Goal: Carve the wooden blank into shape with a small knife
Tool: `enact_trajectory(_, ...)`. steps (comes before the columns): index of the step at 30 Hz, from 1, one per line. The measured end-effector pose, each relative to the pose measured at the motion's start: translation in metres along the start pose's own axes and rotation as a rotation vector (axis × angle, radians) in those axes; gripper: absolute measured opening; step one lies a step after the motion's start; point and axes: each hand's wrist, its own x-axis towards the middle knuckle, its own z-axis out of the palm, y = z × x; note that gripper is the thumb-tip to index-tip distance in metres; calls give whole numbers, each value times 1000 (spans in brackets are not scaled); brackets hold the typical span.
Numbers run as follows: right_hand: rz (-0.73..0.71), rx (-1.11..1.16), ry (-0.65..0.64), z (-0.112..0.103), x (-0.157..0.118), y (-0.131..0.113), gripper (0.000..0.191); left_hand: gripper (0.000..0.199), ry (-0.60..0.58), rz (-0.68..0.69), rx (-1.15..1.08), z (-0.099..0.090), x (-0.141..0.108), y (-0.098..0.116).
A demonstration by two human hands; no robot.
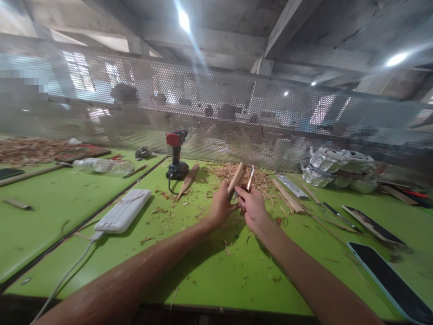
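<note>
Over the middle of the green table, my left hand [220, 206] is closed around a pale piece of wood [237, 177], which points up and away. Close against it on the right, my right hand [254, 206] grips a slim knife [250, 178] with its blade upward. The fingers of both hands nearly meet below the wood, and where exactly they touch is hard to make out. Curled wood shavings [260, 176] are heaped just behind the hands.
A drill [176, 155] stands left of the hands beside a pointed wood piece [188, 181]. A white power bank [124, 211] with a cable lies nearer. On the right are a wood strip [288, 197], foil-like bundles [338, 167] and a phone [389, 282]. A perforated screen [203, 108] borders the back.
</note>
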Motion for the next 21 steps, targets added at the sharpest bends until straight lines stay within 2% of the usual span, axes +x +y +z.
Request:
enact_trajectory(4, 69, -25, -1, -1, -2, -3, 38, 52, 33, -3, 35, 0, 1, -11)
enact_trajectory(7, 124, -76, -27, -2, -6, -7, 32, 58, 88, -95, 48, -7, 6, -16)
enact_trajectory(10, 78, -95, -42, -6, -5, -9, 30, 64, 125, -181, -6, -15, 12, -14)
enact_trajectory(11, 42, -104, -23, -9, -2, -10, 30, 65, 97, -212, -64, -17, 13, -12)
enact_trajectory(13, -33, -162, 42, -17, 9, -11, 31, 65, -45, -286, -209, -19, 13, -8)
enact_trajectory(16, -122, -375, 128, -35, 31, -11, 27, 66, -241, -354, -372, -22, 8, -4)
enact_trajectory(19, -258, -659, 149, -50, 50, -9, 25, 67, -274, -390, -472, -24, 3, -2)
enact_trajectory(21, -319, -820, 102, -56, 55, -6, 30, 65, -283, -422, -504, -25, 3, -1)
